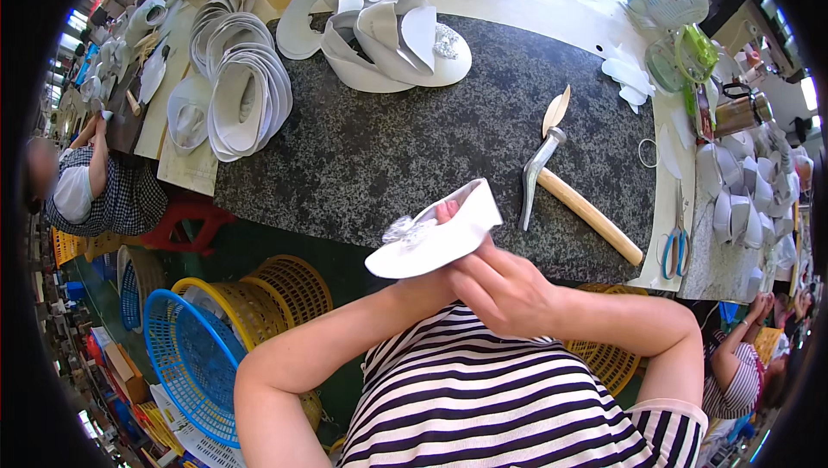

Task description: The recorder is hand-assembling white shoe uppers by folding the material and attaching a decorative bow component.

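Note:
Between my two hands, over the near edge of the dark speckled work board (388,149), is a white shoe upper (440,239) with a glittery ornament (401,231) on its toe side. My left hand (447,212) is mostly hidden behind the upper; its fingertips show at the opening, closed on the material. With bent fingers, my right hand (509,287) grips the lower edge at the heel end. A hammer (591,216) with a curved metal head and wooden handle lies on the board to the right. Beyond it rests a pointed wooden piece (556,112).
Stacked white uppers (246,97) stand at the left, with ornamented uppers (397,41) at the back. White cut pieces (628,80) and blue-handled scissors (677,248) lie right. A blue basket (164,364) and yellow baskets (293,287) stand below. Co-workers sit at both sides.

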`<state>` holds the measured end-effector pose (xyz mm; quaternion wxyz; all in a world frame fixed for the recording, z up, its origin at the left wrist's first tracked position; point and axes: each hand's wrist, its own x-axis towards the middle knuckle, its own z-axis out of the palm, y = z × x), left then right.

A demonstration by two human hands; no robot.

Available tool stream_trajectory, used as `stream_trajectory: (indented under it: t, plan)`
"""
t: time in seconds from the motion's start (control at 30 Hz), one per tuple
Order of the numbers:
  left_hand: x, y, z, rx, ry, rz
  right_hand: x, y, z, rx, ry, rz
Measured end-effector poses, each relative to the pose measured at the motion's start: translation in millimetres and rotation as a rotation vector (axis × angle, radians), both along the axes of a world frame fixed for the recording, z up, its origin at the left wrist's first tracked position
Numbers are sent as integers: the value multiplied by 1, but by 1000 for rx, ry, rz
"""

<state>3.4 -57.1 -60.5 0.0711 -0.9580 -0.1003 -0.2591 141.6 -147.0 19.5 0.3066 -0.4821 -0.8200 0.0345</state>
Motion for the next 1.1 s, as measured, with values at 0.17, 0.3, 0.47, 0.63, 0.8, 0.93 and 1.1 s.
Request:
stream_trajectory:
  t: [0.17, 0.3, 0.47, 0.63, 0.8, 0.93, 1.1]
  plan:
    - [-13, 29, 44, 254, 261, -127, 56, 14, -1, -219, -371, -192]
    - [-2, 34, 65, 87, 459, -78, 64, -4, -3, -304, -562, -208]
    - [21, 4, 67, 77, 457, 102, 61, -14, -16, -288, -525, -249]
    - [25, 10, 68, -228, 445, 62, 65, -14, -14, -223, -417, -199]
    - [21, 23, 69, -334, 493, 9, 67, -16, -10, -183, -324, -131]
    - [23, 29, 72, -255, 549, -52, 71, -16, -10, -200, -303, -120]
    - [33, 34, 65, -440, 392, 187, 77, -15, -8, -141, -343, -77]
